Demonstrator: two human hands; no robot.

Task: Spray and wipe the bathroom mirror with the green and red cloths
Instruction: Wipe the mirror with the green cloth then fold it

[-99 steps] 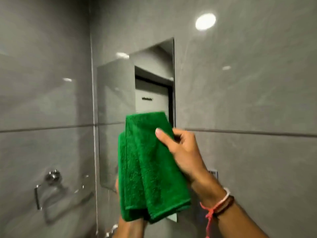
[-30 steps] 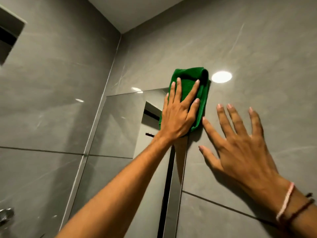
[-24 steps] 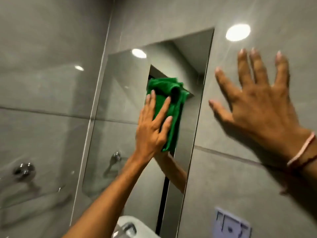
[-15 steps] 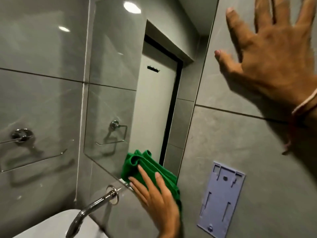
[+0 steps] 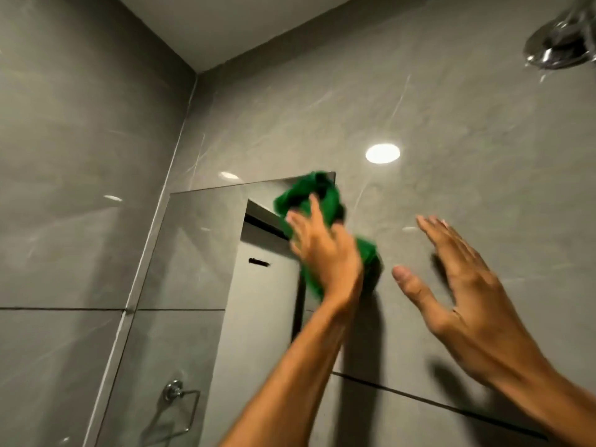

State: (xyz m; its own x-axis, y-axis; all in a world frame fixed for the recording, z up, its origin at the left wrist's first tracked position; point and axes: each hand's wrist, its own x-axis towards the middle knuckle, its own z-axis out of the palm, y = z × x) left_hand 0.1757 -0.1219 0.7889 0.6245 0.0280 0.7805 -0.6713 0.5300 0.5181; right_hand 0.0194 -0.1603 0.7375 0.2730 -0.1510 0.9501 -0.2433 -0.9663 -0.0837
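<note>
The frameless mirror (image 5: 200, 269) hangs on a grey tiled wall and reflects a door and a towel ring. My left hand (image 5: 325, 253) presses the bunched green cloth (image 5: 322, 201) against the mirror's upper right corner; the cloth spills over the mirror's right edge onto the tile. My right hand (image 5: 467, 288) is spread flat on or just off the wall tile to the right of the mirror, holding nothing. Both hands are motion-blurred. No red cloth or spray bottle is in view.
A chrome shower head (image 5: 561, 43) juts in at the top right. The side wall (image 5: 80, 188) meets the mirror wall in a corner on the left. A ceiling light's reflection (image 5: 382, 153) glares on the tile above the mirror.
My left hand has swept the green cloth from the mirror's bottom edge near the tap up to its top right corner. My right hand has stayed spread on the wall beside the mirror.
</note>
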